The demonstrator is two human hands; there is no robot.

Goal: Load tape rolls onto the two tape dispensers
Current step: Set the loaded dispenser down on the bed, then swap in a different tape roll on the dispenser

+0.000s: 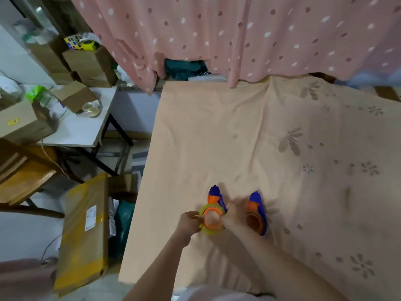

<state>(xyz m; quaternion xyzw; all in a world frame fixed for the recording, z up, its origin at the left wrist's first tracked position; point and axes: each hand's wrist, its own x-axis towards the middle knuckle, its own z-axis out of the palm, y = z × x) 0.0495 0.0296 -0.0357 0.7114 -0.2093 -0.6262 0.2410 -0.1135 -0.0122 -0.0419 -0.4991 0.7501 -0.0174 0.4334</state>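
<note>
Two blue-and-orange tape dispensers lie on the bed [238,137], on its peach flowered sheet, near the bottom of the view; their blue tips point away from the person; they sit near each other but apart. The left dispenser [214,197] carries a yellowish tape roll [211,230] around its orange hub; the roll appears seated on the hub, though blur hides how fully. The right dispenser [257,210] holds a darker, brownish roll [254,222] on its own hub, lying beside its blue frame.

The left hand [189,222] touches the left edge of the yellowish roll, fingers curled in and pinching its rim; the forearm runs down to the bottom edge. The right hand [235,212] sits between the two dispensers, smeared by motion; whether its fingers are spread or gripping anything cannot be told; its forearm crosses the sheet towards the lower right.

Behind the bed hangs a pink spotted curtain [249,35]. To the left stands a white counter [86,129] with cardboard boxes [21,122] and a glass jar [92,108] on it; more boxes are stacked behind, with a puzzle cube [72,41] and a yellow-green tape roll [88,44] on top. A long taped parcel [84,231] leans on the floor just beside the bed's left edge.
</note>
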